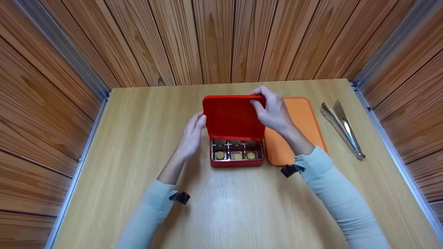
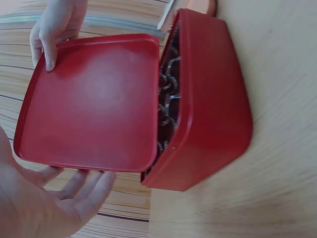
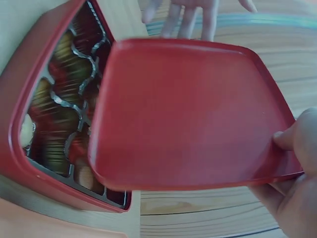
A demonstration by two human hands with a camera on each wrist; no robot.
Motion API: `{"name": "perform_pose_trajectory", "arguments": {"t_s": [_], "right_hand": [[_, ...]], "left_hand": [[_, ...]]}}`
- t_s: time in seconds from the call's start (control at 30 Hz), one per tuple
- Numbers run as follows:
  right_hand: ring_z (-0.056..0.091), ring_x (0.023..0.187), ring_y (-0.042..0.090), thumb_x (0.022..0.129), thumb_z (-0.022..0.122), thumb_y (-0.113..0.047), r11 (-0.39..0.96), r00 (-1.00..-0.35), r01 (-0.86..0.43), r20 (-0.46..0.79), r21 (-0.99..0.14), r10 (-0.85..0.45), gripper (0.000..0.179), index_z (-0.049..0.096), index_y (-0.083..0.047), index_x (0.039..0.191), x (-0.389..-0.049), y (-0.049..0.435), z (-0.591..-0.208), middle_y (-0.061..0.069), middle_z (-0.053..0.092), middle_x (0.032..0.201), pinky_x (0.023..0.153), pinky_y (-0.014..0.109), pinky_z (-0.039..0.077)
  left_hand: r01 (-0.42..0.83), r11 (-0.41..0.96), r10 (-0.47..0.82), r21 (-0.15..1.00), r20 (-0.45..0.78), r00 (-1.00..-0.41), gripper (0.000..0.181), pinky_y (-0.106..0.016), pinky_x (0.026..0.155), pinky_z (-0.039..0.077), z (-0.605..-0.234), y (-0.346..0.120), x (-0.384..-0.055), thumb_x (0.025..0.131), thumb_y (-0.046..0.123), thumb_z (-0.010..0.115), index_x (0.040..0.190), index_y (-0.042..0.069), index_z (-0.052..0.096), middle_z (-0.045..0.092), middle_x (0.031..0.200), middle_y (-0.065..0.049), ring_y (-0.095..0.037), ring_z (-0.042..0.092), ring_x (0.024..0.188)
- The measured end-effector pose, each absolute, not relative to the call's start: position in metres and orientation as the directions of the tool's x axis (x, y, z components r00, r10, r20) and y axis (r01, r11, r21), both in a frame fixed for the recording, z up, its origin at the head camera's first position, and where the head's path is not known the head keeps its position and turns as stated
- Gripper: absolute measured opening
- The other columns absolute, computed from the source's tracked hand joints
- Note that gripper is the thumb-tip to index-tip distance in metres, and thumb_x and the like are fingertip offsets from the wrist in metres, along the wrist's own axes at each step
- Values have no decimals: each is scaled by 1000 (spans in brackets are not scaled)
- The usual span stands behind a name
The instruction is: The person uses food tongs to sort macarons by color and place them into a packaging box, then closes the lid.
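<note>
A red lid [image 1: 233, 117] is tilted up over a red box [image 1: 237, 163], its inner face toward me. My right hand [image 1: 275, 110] grips the lid's upper right corner, thumb on the inner face and fingers behind. At the lid's left edge is my left hand [image 1: 192, 135], its fingers extended along the rim; the left wrist view shows those fingers [image 2: 86, 191] reaching behind the edge. Inside the box a divided insert [image 3: 74, 104] has several compartments. Small round yellowish pieces [image 1: 237, 156] lie in the front row. The lid hides part of the back row.
Right of the box lies an orange tray [image 1: 301, 117], partly under my right forearm. Farther right, metal tongs [image 1: 341, 129] rest on the wooden table [image 1: 145, 138]. Wood-panelled walls [image 1: 218, 41] with metal edging surround the table.
</note>
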State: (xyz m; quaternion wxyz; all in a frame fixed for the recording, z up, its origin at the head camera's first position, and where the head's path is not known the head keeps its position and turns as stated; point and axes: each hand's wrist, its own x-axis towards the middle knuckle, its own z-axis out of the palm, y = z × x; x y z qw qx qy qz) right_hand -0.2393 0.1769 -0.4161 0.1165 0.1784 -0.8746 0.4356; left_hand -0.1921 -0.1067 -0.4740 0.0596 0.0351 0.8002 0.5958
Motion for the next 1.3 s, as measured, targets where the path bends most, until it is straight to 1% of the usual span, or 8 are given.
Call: {"name": "perform_pose_trajectory", "arguments": {"t_s": [0.23, 0.47, 0.6, 0.7, 0.83, 0.97, 1.1, 1.3], "right_hand": [[78, 95, 34, 105, 65, 5, 567, -785, -597, 558, -567, -268, 10, 70, 5, 113, -224, 175, -423, 23, 80, 105, 83, 49, 63], [80, 92, 37, 95, 64, 21, 510, -572, -785, 729, -352, -376, 20, 69, 6, 107, -221, 176, -440, 22, 75, 100, 79, 52, 70], [82, 99, 40, 92, 64, 27, 449, -469, -853, 768, -265, -437, 25, 66, 6, 105, -221, 178, -451, 23, 75, 104, 85, 53, 71], [81, 112, 46, 93, 65, 27, 408, -418, -884, 776, -228, -472, 24, 65, 6, 104, -219, 179, -459, 25, 75, 107, 98, 55, 68], [75, 127, 54, 94, 66, 25, 363, -388, -905, 781, -222, -490, 22, 65, 5, 102, -217, 179, -470, 26, 77, 113, 118, 51, 59], [72, 130, 56, 93, 65, 27, 337, -400, -906, 779, -256, -483, 24, 65, 4, 100, -215, 181, -484, 25, 78, 116, 131, 41, 49], [73, 128, 56, 89, 65, 29, 327, -409, -905, 768, -272, -493, 29, 67, 4, 103, -213, 184, -498, 26, 78, 119, 134, 32, 43], [69, 135, 55, 90, 64, 26, 338, -462, -884, 716, -324, -524, 32, 68, 2, 110, -205, 190, -513, 26, 72, 133, 135, 25, 37]], "left_hand": [[-40, 254, 138, 966, -77, -987, 65, -63, 121, 57, -467, -107, -195, 120, 54, 38, 171, 15, 44, 54, 170, -18, -40, 55, 157], [-27, 233, 155, 972, -65, -986, 67, -65, 128, 51, -468, -104, -196, 119, 52, 40, 173, 13, 40, 43, 179, -17, -43, 45, 165], [1, 169, 197, 986, -33, -980, 68, -68, 134, 43, -475, -102, -198, 119, 45, 42, 175, 7, 35, 40, 181, -22, -44, 40, 168], [28, 135, 217, 991, -2, -976, 68, -65, 141, 32, -484, -101, -199, 117, 36, 47, 176, 4, 33, 38, 182, -23, -43, 36, 171], [66, 165, 201, 984, 32, -979, 69, -58, 146, 23, -497, -98, -198, 115, 27, 57, 176, 4, 34, 35, 184, -20, -41, 32, 173], [86, 217, 183, 972, 46, -982, 72, -57, 146, 21, -506, -95, -196, 114, 24, 63, 176, 4, 34, 36, 184, -19, -40, 32, 174], [74, 248, 188, 966, 27, -982, 74, -58, 147, 19, -515, -94, -195, 114, 27, 64, 178, 8, 32, 35, 185, -17, -39, 30, 175], [46, 263, 223, 964, -15, -975, 77, -62, 146, 18, -528, -95, -191, 114, 32, 63, 180, 16, 27, 30, 188, -13, -38, 27, 176]]}}
